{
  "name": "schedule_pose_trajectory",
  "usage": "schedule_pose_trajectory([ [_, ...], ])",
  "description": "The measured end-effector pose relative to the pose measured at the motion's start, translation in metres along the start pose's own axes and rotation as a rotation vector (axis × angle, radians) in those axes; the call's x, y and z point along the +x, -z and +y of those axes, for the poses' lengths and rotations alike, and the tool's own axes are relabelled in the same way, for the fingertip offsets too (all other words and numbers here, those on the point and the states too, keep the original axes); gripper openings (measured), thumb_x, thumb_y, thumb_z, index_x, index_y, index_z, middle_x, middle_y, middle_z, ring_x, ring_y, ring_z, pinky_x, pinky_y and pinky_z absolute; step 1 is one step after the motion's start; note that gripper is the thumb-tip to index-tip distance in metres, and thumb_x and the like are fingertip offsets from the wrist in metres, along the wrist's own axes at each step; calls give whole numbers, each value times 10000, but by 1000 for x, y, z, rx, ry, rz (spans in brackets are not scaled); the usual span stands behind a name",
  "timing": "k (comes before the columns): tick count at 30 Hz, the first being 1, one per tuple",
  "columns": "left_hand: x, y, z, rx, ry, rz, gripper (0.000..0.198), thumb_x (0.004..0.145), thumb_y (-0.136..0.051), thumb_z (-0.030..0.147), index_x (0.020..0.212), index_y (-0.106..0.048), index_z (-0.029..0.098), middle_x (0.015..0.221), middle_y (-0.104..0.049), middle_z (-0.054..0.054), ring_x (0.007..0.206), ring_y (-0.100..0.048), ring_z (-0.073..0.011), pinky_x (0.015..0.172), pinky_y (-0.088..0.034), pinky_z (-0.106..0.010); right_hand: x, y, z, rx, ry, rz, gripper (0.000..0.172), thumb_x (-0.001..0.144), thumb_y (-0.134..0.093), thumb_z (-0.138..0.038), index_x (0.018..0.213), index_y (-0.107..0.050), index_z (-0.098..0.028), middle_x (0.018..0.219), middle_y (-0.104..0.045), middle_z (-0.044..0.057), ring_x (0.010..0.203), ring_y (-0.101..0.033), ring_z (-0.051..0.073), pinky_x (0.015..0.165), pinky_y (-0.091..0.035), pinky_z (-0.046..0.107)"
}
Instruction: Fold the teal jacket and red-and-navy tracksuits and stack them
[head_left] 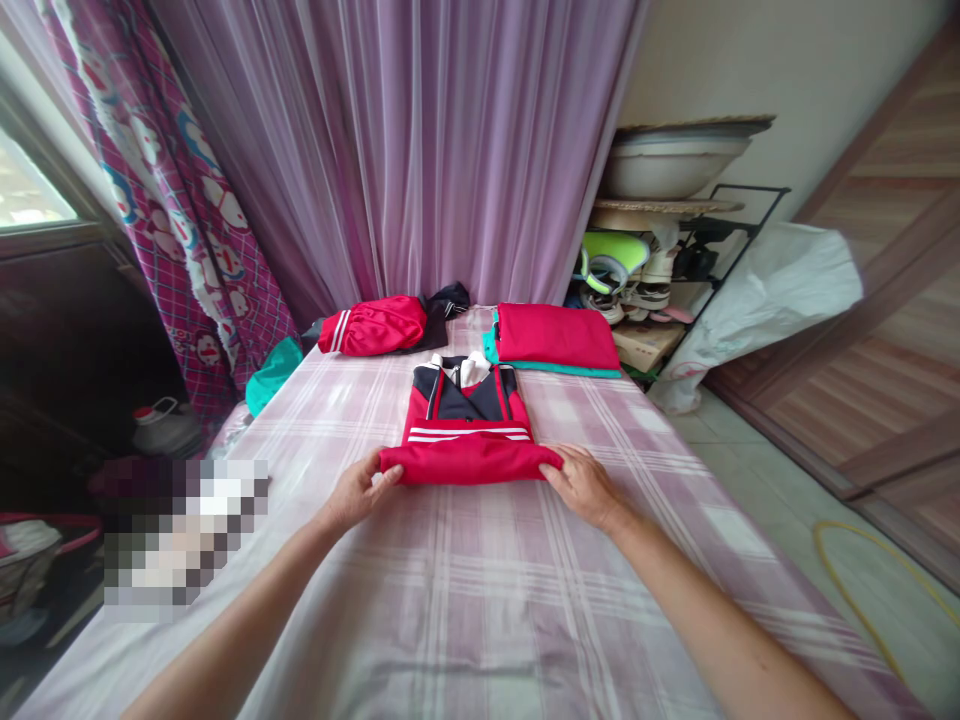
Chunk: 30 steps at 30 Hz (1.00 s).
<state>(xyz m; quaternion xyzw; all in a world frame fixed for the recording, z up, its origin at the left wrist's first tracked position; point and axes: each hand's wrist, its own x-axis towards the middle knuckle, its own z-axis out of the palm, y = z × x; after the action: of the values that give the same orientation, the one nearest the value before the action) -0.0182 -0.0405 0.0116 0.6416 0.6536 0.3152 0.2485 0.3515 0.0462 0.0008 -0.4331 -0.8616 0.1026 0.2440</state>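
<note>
L hand (pixel 358 492) & R hand (pixel 583 487) both half open, curled over the ends of the red hem (pixel 469 462) (can't tell if I'm actually pinching it). Red/black track jacket (pixel 466 405) lies folded, collar away from me, mid-bed on the plaid sheet (pixel 465 610). For a neat fold: keep both ends level, press lightly, smooth w/ flat fingers. Folded red garment (pixel 551 335) sits on teal cloth (pixel 555 369) beyond, red bundle (pixel 373 325) further L.
</note>
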Motion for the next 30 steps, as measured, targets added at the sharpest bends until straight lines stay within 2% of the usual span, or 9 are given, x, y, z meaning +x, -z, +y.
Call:
schedule_pose_trajectory([
  [4,-4,8,19,-24,41,125,413,871,-446,591,894,-609,211,838,-699,-40,839,-632,-216,794,-508,-319,4,24,-12,28,-124,5,347,943,-336,-383,737,-578,-242,748,-685,88,754,-642,226,748,-481,330],
  [8,-20,30,48,28,-3,146,469,875,-398,629,877,-610,210,778,-676,-16,758,-613,-195,702,-483,-284,-4,54,-29,115,-132,40,397,953,-310,-474,647,-444,-259,590,-575,24,583,-541,175,599,-386,288],
  [11,-8,43,65,41,-10,218,485,894,-361,629,879,-606,210,808,-680,-16,785,-623,-197,695,-475,-273,12,64,-35,115,-177,93,427,956,-319,-507,626,-418,-255,533,-520,-1,540,-494,161,566,-330,287],
  [14,37,43,67,157,84,297,442,904,-375,594,830,-588,213,752,-652,-13,764,-623,-202,673,-455,-276,56,54,-31,23,-314,89,410,963,-330,-449,662,-509,-236,643,-625,41,648,-562,183,621,-354,286],
  [16,74,37,61,237,205,287,386,908,-418,532,814,-592,200,737,-650,-30,799,-641,-223,686,-455,-286,89,38,-26,-24,-498,-13,383,971,-336,-389,784,-618,-208,844,-712,93,805,-625,214,700,-395,287],
  [18,104,25,53,158,361,211,410,942,-381,496,934,-625,167,793,-689,-59,819,-672,-229,684,-474,-290,115,18,-21,2,-631,-99,434,996,-289,-368,963,-677,-177,1024,-732,124,930,-650,231,765,-427,292],
  [20,119,11,44,121,413,172,446,929,-446,494,1127,-604,127,908,-727,-100,872,-697,-243,721,-499,-304,127,-1,-19,34,-676,-128,478,1009,-278,-406,1161,-657,-157,1156,-715,133,1010,-656,231,809,-451,291],
  [24,116,-14,27,187,363,141,660,879,-591,446,1429,-412,129,1269,-664,-179,1157,-644,-289,934,-483,-356,119,-31,-22,20,-695,-106,561,989,-401,-430,1461,-440,-130,1331,-635,168,1133,-638,250,901,-460,314],
  [30,102,-11,20,426,325,100,752,907,-534,478,1524,-285,128,1335,-617,-213,1198,-623,-327,944,-492,-412,100,-30,-28,-167,-638,-123,546,1002,-373,-324,1504,-371,-110,1168,-692,207,1033,-677,311,870,-483,407],
])
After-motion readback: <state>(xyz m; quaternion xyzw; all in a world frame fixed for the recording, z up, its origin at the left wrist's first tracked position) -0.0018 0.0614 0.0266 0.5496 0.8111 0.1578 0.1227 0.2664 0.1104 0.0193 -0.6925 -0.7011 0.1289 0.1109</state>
